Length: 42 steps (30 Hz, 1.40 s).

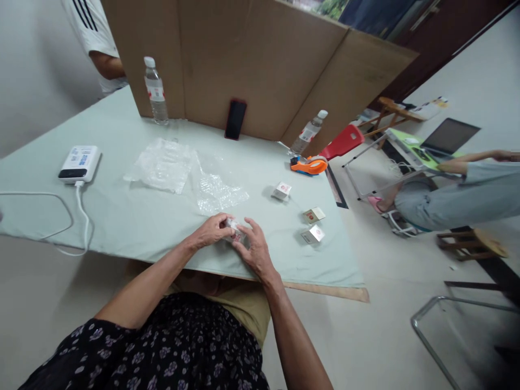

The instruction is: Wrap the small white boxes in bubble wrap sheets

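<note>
Near the front edge of the table, a small box wrapped in clear plastic (234, 229) sits between my two hands. My left hand (212, 231) pinches its left side with bent fingers. On the opposite side, my right hand (257, 248) grips it between thumb and fingers, with one finger lifted away. The hands partly cover the box, so its print is hard to read. Just beyond lie crumpled sheets of clear bubble wrap (217, 189). To the right stand several small white boxes, among them a far one (281, 190), a middle one (314, 215) and a near one (312, 234).
An orange tape dispenser (309, 165) lies at the right edge. Two water bottles, left (156, 95) and right (309, 132), and a phone (235, 119) stand by a cardboard screen (252, 65). A cabled power bank (80, 163) lies left. Two other people are partly visible.
</note>
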Tool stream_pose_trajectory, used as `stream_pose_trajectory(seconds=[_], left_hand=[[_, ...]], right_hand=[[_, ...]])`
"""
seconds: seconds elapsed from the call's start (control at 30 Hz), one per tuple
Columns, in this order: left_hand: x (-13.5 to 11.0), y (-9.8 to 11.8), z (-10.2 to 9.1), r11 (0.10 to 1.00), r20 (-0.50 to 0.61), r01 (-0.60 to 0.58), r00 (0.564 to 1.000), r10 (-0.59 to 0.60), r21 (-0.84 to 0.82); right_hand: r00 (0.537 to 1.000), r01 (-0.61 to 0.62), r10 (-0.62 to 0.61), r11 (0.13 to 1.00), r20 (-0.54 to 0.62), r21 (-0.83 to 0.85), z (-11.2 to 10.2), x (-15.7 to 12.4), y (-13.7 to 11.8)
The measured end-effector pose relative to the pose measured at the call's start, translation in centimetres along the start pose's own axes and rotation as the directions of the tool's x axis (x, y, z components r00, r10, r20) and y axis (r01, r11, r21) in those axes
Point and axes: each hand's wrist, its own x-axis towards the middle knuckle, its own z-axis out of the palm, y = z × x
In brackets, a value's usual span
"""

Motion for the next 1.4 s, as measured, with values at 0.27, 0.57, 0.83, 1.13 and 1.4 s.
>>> stream_pose_trajectory(seconds=[0.27, 0.57, 0.83, 1.13, 1.4], left_hand=[[-0.5, -0.8, 1.5, 0.984, -0.126, -0.106, 0.984, 0.124, 0.141], [-1.3, -1.3, -0.1, 0.722, -0.333, -0.123, 0.826, 0.455, 0.681], [1.0, -0.6, -3.1, 0.464, -0.177, 0.0, 0.924, 0.338, 0.886], [-3.4, -1.9, -4.0, 0.542, -0.019, -0.235, 0.907, 0.421, 0.807], [-3.4, -2.0, -4.7, 0.757, -0.323, -0.082, 0.871, 0.37, 0.648]], right_hand=[[0.998, -0.031, 0.038, 0.988, -0.042, 0.149, -3.3, 2.5, 2.5], [0.917, -0.354, 0.311, 0.923, -0.25, -0.152, -9.0, 7.1, 10.5], [0.972, -0.111, 0.011, 0.903, -0.236, -0.416, -5.7, 5.9, 4.5], [0.987, 0.053, 0.019, 0.9, 0.162, -0.432, -0.4, 7.6, -1.1], [0.87, -0.405, 0.493, 0.749, 0.031, -0.524, 0.8, 13.3, -0.1]])
